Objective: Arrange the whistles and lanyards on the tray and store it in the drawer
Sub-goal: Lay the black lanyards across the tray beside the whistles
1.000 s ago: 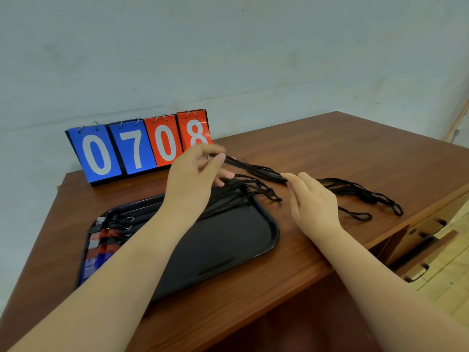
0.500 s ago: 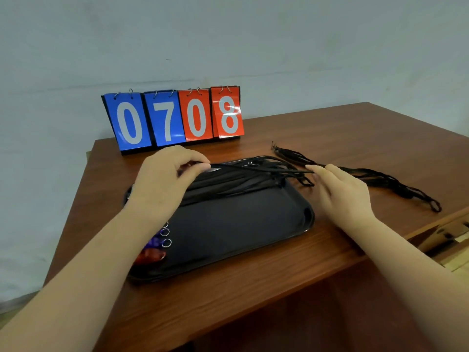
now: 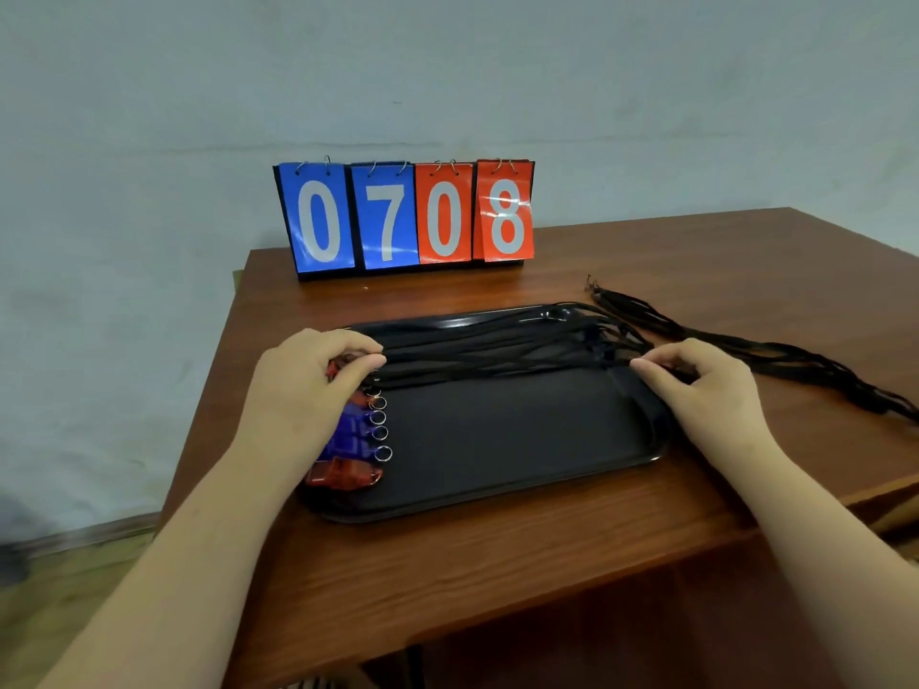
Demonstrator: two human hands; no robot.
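A black tray [image 3: 497, 455] lies on the wooden desk. Along its left side sits a row of blue and red whistles [image 3: 350, 440] with metal rings. Several black lanyards [image 3: 497, 348] stretch across the tray's far half. My left hand [image 3: 308, 385] pinches the left end of a lanyard over the whistles. My right hand [image 3: 696, 385] pinches the right end at the tray's right rim. A second bundle of black lanyards [image 3: 721, 348] lies loose on the desk to the right of the tray.
A flip scoreboard [image 3: 405, 216] reading 0708 stands at the back of the desk [image 3: 497, 554] against the wall. The desk's left edge runs close to the tray. A drawer front shows at the lower right edge.
My view has shifted right and nearer. My left hand drew the lanyard end leftward over the whistles, and my right hand now pinches the other end at the tray's right rim.
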